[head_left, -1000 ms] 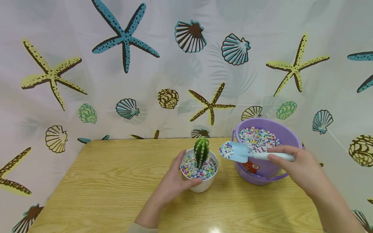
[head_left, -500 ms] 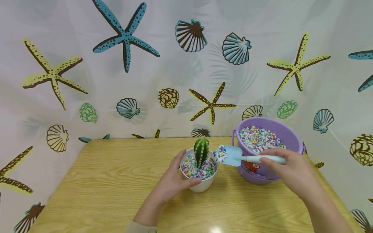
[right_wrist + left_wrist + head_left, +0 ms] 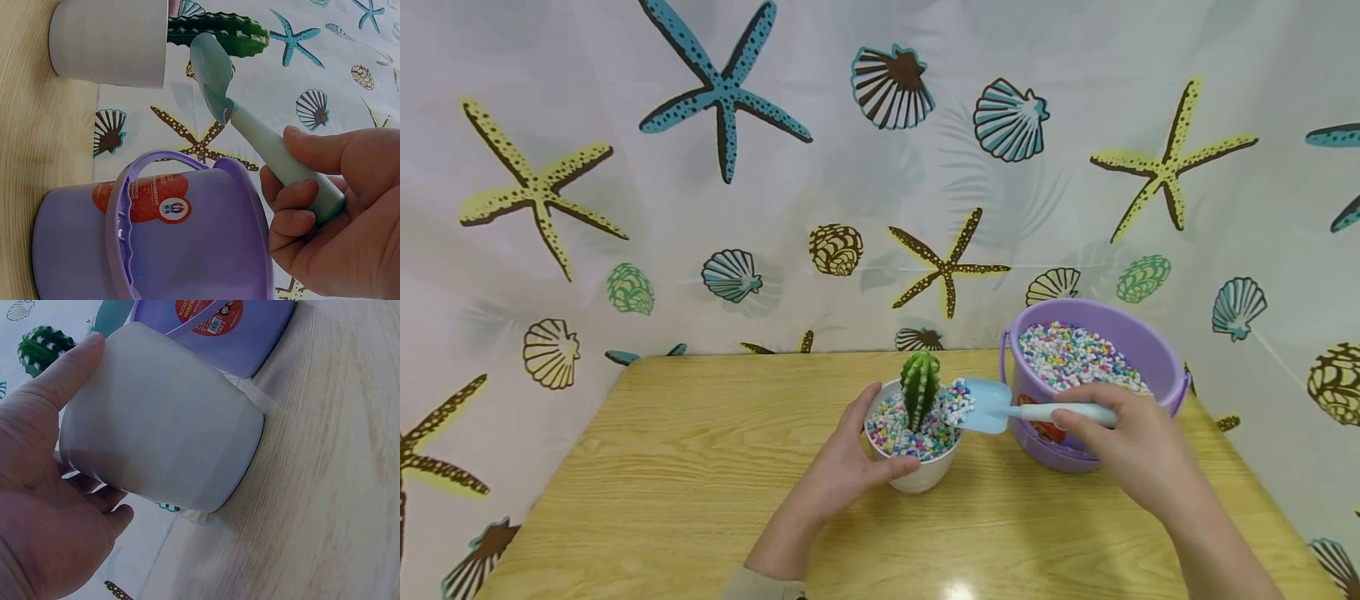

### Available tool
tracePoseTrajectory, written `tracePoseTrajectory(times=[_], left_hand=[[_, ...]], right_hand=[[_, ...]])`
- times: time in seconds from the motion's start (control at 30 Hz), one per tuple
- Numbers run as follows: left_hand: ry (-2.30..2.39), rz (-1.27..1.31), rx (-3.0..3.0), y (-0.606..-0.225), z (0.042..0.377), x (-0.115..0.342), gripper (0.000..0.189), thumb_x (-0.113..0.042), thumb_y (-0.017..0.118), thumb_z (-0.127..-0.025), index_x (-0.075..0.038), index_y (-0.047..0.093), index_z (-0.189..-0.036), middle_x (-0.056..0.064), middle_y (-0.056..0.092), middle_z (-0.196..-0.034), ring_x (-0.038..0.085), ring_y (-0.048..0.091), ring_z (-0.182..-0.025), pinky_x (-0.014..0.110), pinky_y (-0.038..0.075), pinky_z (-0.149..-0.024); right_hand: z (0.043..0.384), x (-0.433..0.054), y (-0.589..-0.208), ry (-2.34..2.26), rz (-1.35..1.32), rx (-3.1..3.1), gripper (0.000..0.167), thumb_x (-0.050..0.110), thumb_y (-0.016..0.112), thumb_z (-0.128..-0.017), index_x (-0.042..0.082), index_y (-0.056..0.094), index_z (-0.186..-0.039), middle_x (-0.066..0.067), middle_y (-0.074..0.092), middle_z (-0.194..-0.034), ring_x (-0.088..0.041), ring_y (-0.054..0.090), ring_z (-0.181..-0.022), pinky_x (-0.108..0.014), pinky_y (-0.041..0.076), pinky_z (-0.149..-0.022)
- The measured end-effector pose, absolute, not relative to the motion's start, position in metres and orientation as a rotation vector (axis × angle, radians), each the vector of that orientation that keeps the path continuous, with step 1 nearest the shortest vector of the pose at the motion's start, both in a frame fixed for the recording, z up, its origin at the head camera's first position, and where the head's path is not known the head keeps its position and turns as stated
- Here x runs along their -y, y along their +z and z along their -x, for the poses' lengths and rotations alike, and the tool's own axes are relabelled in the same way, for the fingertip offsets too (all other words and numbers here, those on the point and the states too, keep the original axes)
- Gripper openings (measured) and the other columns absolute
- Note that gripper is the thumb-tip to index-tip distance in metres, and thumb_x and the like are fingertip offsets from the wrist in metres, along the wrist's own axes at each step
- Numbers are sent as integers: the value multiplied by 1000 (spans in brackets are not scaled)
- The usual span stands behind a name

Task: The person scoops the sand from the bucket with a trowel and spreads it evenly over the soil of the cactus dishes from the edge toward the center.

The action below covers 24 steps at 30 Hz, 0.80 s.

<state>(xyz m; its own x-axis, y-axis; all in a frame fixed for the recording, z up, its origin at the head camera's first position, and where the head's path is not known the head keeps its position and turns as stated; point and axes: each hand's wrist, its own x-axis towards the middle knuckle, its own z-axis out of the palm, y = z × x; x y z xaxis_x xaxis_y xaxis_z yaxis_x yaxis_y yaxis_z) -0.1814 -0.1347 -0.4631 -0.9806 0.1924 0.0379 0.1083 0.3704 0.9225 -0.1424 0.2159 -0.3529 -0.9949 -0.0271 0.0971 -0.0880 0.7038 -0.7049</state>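
Note:
My left hand holds a white flowerpot, thumb on its near side and fingers round its left side. A green cactus stands upright in it, amid small multicoloured beads. My right hand grips the pale handle of a light blue toy shovel. Its blade, heaped with beads at the tip, reaches over the pot's right rim, close beside the cactus. Below and behind my right hand in the head view stands a purple bucket, partly filled with similar beads.
The bucket's purple handle hangs down on its outer side. Everything stands on a wooden table. Behind it hangs a white curtain printed with starfish and shells, close to the table's back edge.
My right hand has moved left with the loaded shovel, from beside the bucket's front to over the pot's right rim. The left hand and pot have stayed in place.

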Motion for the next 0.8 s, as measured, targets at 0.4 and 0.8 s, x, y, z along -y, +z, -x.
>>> tracePoseTrajectory(times=[0.4, 0.8], left_hand=[[1723, -305, -2521, -461, 181, 135, 127, -42, 101, -82, -20, 20, -178, 12, 24, -181, 43, 22, -165, 71, 21, -128], [1705, -276, -2553, -460, 179, 132, 127, -45, 101, -82, -20, 21, -178, 13, 23, -180, 43, 26, -163, 71, 24, -127]], right_hand=[[142, -205, -359, 1119, -143, 2760, 29, 38, 81, -104, 16, 83, -123, -3, 73, -111, -22, 54, -81, -33, 47, -64], [140, -197, -363, 1054, -134, 2746, 29, 42, 79, -105, 19, 82, -123, -3, 75, -122, -22, 62, -89, -37, 52, -74]])
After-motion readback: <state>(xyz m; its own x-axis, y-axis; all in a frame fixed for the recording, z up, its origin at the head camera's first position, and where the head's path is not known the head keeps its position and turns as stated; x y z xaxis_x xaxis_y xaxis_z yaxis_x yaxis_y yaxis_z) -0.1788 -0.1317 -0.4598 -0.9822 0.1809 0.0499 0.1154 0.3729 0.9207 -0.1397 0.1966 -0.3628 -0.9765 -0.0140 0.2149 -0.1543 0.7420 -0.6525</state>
